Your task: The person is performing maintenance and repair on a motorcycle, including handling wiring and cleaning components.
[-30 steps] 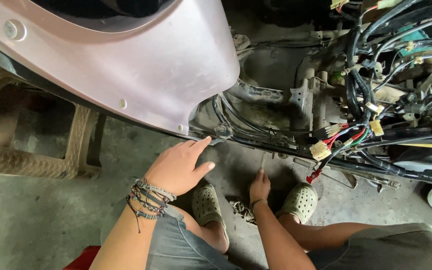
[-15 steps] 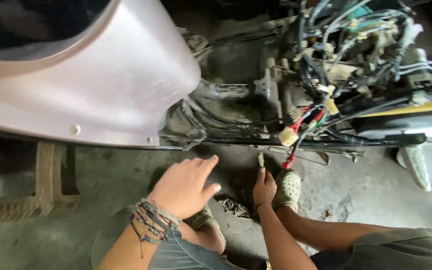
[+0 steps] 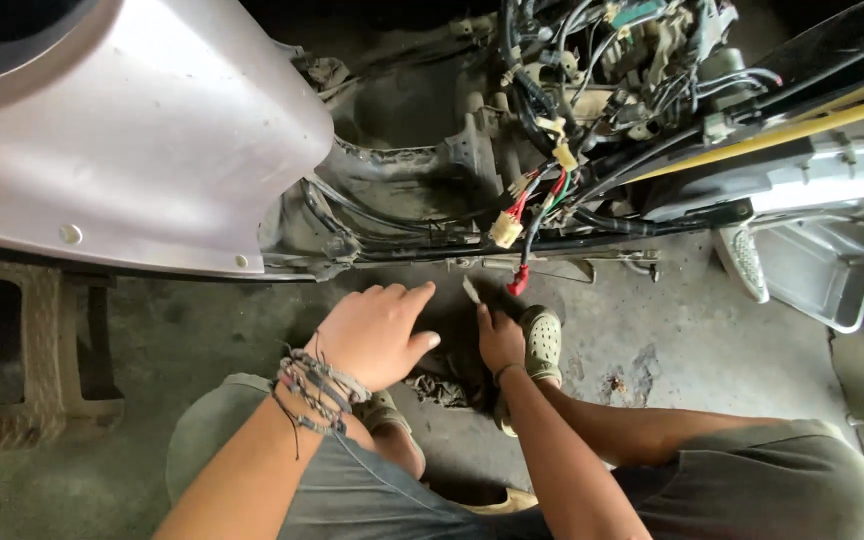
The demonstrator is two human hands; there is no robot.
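Head view is showing the right hand [image 3: 501, 338] pinching a small pale sliver-like piece [image 3: 471, 290] at its fingertips; the piece is sticking up just above the fingers, below the scooter's underside rail [image 3: 542, 262]. Left hand [image 3: 377, 333] is hovering open, fingers spread, holding nothing, just left of the piece, near the silver body panel [image 3: 152, 150]. A crumpled rag [image 3: 439, 388] is lying on the floor between the 2 hands.

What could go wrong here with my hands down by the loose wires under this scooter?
The right hand grips a small pale pointed piece just below the dangling red, green and white wire connectors; it might snag them. The open left hand hovers near the silver body panel's lower edge, which could scrape knuckles. The crumpled dark rag between the feet could cause a slip.
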